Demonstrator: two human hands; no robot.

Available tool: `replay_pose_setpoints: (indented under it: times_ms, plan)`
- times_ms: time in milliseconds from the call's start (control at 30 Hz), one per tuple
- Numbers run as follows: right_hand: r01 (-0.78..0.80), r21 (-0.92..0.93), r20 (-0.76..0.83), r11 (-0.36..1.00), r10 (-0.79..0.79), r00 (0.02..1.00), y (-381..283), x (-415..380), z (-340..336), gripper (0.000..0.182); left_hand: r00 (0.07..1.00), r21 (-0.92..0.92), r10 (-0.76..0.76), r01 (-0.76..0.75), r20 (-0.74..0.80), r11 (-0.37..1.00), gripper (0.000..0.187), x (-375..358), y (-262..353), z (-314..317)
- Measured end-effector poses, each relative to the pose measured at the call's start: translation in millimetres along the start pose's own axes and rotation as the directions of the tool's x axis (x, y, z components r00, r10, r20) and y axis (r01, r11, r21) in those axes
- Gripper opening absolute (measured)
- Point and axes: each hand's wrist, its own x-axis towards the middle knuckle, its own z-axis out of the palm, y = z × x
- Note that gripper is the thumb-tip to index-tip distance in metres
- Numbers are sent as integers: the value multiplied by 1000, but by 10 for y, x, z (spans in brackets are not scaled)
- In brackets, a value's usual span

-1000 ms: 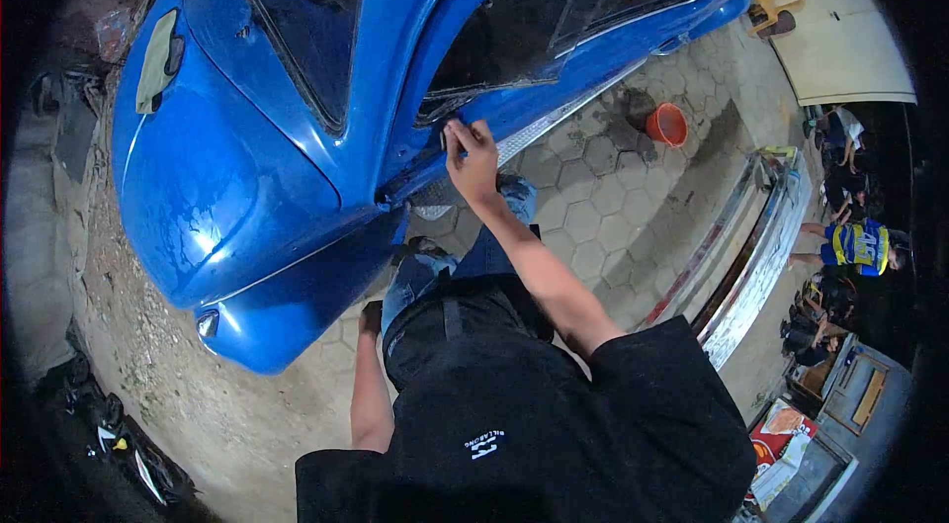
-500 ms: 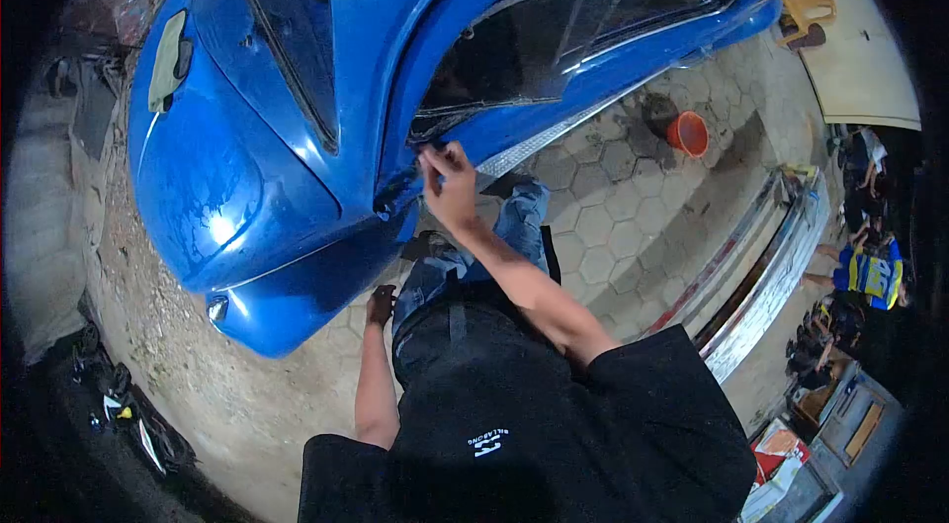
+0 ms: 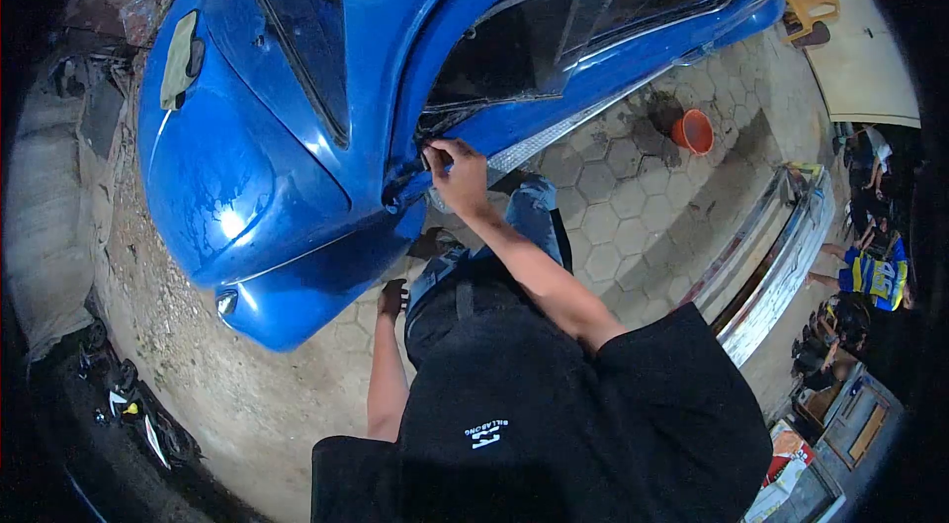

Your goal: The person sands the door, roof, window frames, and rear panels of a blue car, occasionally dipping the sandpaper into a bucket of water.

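Observation:
My right hand is closed in a pinch at the lower front corner of the window on the blue car. Thumb and fingertips meet beside a dark gap at the car's door edge; whatever they hold is too small to make out. Above the hand, the door's window glass and its dark frame are visible. My left hand hangs low beside my leg, below the car's front fender. It lies in shadow, so its fingers cannot be read clearly.
An olive cloth lies on the car's front. An orange bucket stands on the hexagonal paving. Long metal pieces lie to the right. Several people sit at the far right, one in a blue and yellow shirt. A yellow chair stands behind.
The view has shifted slightly, so the car appears a little further right. My right hand stays at the same corner, its fingers drawn closer together. My left hand still hangs low.

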Motion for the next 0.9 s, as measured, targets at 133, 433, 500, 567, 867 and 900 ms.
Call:
replay_pose_setpoints:
  times_ms: [133,433,500,567,867,900]
  plan:
    - [-68,8,50,998,68,996,-36,67,-17,9,951,440,303,-299,64,847,43,340,-575,-89]
    - [-134,165,140,977,112,984,-137,149,-41,7,902,448,405,-427,150,785,43,564,-897,11]
    - [-118,108,150,987,101,984,-74,136,-50,7,882,423,446,-466,153,777,43,614,-837,8]
    - [-30,28,137,999,26,990,61,110,-38,8,858,381,491,-510,155,771,43,674,-745,1]
    - [13,-14,173,1000,-10,985,17,125,-93,10,998,-15,56,-56,21,998,44,697,-86,9]
    - [23,25,141,999,-27,990,-22,139,-73,10,999,-23,50,-49,22,999,44,717,-108,5]
